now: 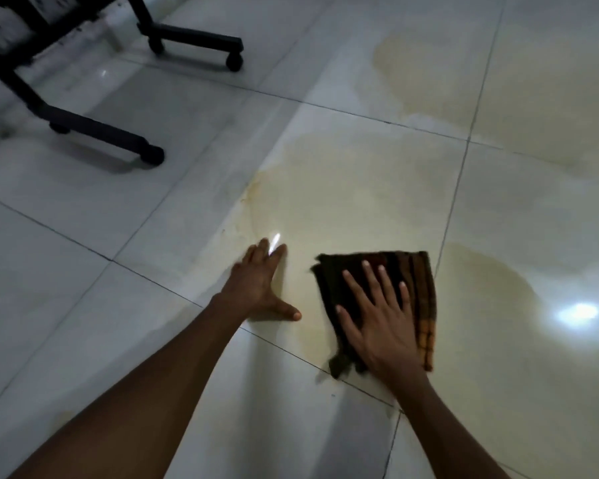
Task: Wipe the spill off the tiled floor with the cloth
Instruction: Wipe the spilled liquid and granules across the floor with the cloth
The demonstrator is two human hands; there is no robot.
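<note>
The right hand (381, 319) lies flat with fingers spread and straight, pressing down on a dark checked cloth (415, 295); nothing is curled round it. The left hand (260, 285) is also flat and released, fingers together and thumb stretched out to the side, resting on the tiled floor (83, 257) just beside the cloth, holding nothing. The cloth sits on the near part of a pale yellowish spill (343, 188), its brown-orange striped edge showing to the right of the fingers, its lower corner bunched near a grout line. The spill spreads across several tiles, ahead and to the right of the cloth. To the left the tiles look grey and unstained. At far left stands a black chair base (97, 129) on castors, well apart from both hands
</note>
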